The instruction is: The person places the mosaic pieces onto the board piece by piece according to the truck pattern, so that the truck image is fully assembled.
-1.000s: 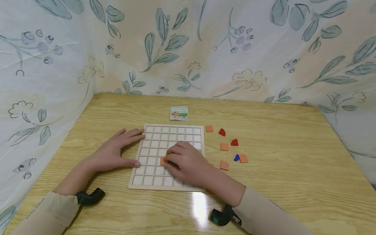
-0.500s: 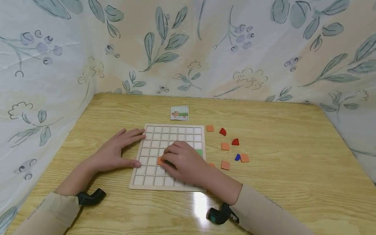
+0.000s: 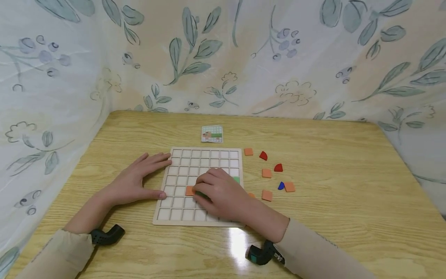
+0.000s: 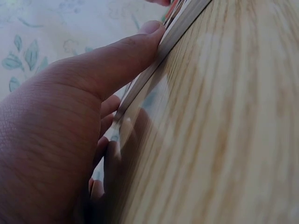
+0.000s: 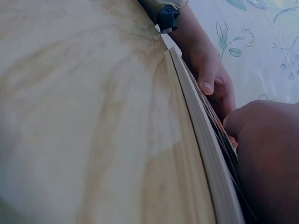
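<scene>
A pale wooden grid board (image 3: pixel 179 223) lies on the table in front of me. The left hand (image 3: pixel 134 180) is at the board's left edge, thumb and fingers spread and touching the rim. Over the middle of the grid, the right hand (image 3: pixel 221 193) has its thumb and index finger curled together at the right side of an orange square tile (image 3: pixel 189 190). That tile appears flat in a cell left of centre. A green tile (image 3: pixel 236 179) shows at the grid's right side; more green shows beneath the right hand, which hides most of that row.
Beyond the board lies a small pattern card (image 3: pixel 212 134). To the right are several loose orange tiles (image 3: pixel 266 195), a red quarter-round piece (image 3: pixel 263 155), another red piece (image 3: pixel 278 167) and a blue piece (image 3: pixel 281 186). A patterned cloth (image 3: pixel 258 69) stands behind the table.
The right hand shifted slightly left with the orange tile, then stayed nearly in place. More of the tile shows now. The left hand has not moved.
</scene>
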The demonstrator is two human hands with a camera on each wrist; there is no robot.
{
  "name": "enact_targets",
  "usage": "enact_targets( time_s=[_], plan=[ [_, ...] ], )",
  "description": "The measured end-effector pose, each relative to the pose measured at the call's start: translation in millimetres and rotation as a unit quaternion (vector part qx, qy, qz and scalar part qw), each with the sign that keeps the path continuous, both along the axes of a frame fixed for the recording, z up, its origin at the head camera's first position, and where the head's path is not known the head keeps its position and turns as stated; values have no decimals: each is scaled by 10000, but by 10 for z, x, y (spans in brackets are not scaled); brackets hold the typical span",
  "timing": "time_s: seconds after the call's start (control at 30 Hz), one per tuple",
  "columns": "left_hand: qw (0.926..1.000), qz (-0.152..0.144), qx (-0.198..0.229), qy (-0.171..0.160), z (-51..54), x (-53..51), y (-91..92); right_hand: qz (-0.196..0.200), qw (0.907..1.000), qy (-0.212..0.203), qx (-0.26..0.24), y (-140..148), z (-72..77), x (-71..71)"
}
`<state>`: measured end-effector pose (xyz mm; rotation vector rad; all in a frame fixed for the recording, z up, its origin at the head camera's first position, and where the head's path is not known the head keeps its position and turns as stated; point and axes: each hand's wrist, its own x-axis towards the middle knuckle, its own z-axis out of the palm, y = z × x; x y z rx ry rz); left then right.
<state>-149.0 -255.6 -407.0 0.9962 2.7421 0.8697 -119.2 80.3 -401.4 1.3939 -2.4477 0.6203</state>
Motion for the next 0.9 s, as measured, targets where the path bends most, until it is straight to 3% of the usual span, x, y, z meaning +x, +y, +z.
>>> enact_targets(
  time_s=[0.9],
  plan=[
    [10000,-21,-33,51,-10,1,-17,-257,9995,139,-115,472,34,182]
  ],
)
